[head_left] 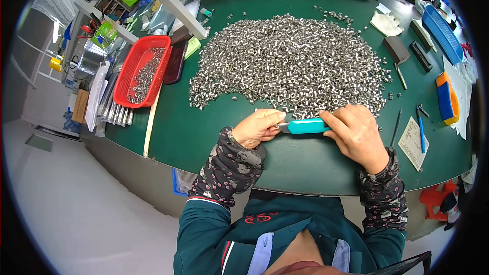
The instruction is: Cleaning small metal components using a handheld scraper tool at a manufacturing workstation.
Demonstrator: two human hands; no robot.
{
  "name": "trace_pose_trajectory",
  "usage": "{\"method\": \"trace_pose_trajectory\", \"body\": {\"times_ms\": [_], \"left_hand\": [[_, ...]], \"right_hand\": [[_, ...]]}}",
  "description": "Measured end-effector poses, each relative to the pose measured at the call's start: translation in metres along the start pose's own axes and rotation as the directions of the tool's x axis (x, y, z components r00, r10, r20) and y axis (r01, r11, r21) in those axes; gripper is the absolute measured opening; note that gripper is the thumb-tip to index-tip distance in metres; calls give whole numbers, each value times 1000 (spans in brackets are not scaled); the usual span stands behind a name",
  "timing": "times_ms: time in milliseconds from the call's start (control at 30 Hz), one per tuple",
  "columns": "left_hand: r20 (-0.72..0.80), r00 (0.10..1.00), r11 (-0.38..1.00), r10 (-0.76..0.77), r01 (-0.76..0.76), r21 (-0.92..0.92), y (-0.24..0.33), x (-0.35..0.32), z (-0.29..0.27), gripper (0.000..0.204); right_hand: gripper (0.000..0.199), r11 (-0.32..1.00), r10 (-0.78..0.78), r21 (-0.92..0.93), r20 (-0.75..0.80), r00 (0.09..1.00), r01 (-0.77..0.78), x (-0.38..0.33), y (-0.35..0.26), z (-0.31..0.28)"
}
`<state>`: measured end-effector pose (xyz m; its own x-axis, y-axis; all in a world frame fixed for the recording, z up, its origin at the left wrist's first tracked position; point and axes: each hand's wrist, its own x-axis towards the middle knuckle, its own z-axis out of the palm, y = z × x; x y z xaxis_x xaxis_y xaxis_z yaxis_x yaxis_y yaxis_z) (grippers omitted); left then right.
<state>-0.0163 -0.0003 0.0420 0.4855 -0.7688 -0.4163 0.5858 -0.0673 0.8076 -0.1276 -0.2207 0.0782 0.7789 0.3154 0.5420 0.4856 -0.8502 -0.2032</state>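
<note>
1. the right hand (pixel 354 135) is wrapped around the teal handle of a utility knife (pixel 308 126), which lies nearly level with its blade (pixel 284 128) pointing toward the left hand
2. the left hand (pixel 257 127) is narrow, its fingers curled and its thumb and forefinger drawn together at the blade's tip; whatever sits between them is too small to make out
3. the knife is held over the near part of the green tabletop (pixel 305 165), just on the person's side of a large pile of small metal rings (pixel 290 56)
4. the pile spreads wide across the middle of the table, with a few loose pieces around its edges
5. to the left, a red plastic basket (pixel 124 71) holds more small metal pieces, with a dark red tray (pixel 176 61) just beside it and a pale strip (pixel 152 122) running toward the table's near edge
6. to the right, a blue pen (pixel 420 131) lies on a paper slip (pixel 412 146), near a blue and orange object (pixel 448 99)
7. farther back on the right are a grey block (pixel 396 50), a crumpled white cloth (pixel 386 23) and a blue basket (pixel 442 33)
8. dark patterned sleeve covers (pixel 235 160) cover both forearms
</note>
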Motion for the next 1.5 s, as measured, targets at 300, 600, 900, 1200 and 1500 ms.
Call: {"method": "trace_pose_trajectory", "body": {"times_ms": [300, 600, 900, 1200, 1500], "left_hand": [[-4, 998, 994, -57, 57, 92, 2, -1, 6, 31], [18, 996, 981, -85, 81, 176, 3, 1, 8, 32], [-64, 952, 952, 300, -303, -47, -3, 5, 0, 20], [-60, 913, 883, 403, -405, -237, -7, 9, -3, 7], [-56, 895, 872, 442, -444, -208, -8, 10, -2, 6]], "right_hand": [[35, 996, -45, -79, 26, 999, 47, 0, 3, -3], [31, 967, -114, -229, -2, 994, 110, 1, 4, -6], [32, 999, 39, -5, -80, 996, -39, -1, 5, 0], [28, 926, 291, 238, 51, 955, -294, -4, -5, 9], [26, 869, 360, 307, 146, 921, -388, -5, -5, 12]]}}
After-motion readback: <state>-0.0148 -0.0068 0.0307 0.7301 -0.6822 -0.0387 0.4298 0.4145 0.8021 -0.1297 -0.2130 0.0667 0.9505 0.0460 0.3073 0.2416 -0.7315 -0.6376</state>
